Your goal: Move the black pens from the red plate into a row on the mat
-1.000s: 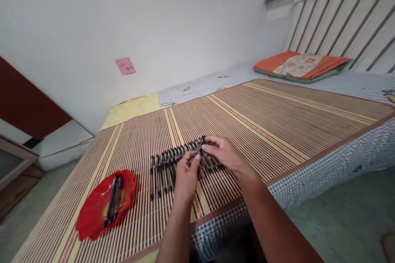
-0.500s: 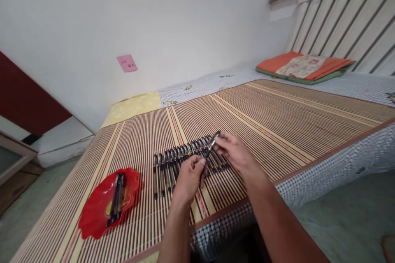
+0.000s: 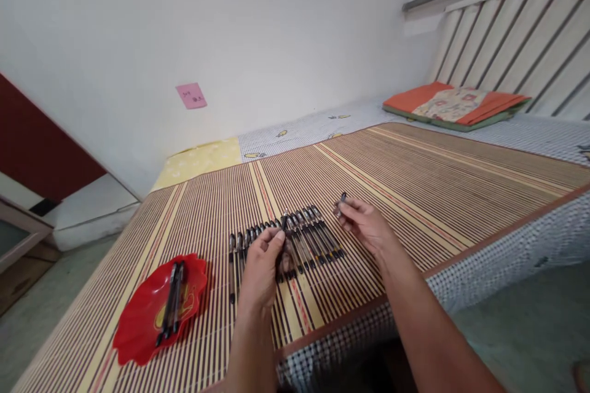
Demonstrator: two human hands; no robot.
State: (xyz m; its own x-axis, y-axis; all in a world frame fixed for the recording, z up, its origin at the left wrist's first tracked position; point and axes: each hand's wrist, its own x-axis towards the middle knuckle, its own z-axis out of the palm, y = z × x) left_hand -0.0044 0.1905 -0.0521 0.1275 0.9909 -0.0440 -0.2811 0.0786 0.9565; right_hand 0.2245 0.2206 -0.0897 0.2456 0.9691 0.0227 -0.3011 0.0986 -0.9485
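A row of several black pens (image 3: 318, 236) lies side by side on the striped bamboo mat, caps toward the wall. Over the middle of this row, my left hand (image 3: 267, 252) pinches an uncapped pen (image 3: 284, 221), its tip pointing up and away. My right hand (image 3: 362, 221), to the right of the row, holds a dark pen cap (image 3: 342, 197) between thumb and fingertips. My left hand hides part of the row. To the left, a red scalloped plate (image 3: 133, 313) carries a few more pens (image 3: 172, 301).
The bamboo mat (image 3: 405, 196) covers a bed with checked bedding (image 3: 498, 288) along its near edge. A folded orange and green cloth (image 3: 449, 103) rests at the far right by a white radiator (image 3: 511, 43). On the wall is a pink note (image 3: 191, 96).
The cap has come off the pen. My right hand has moved right with the cap, while my left hand has shifted left with the pen.
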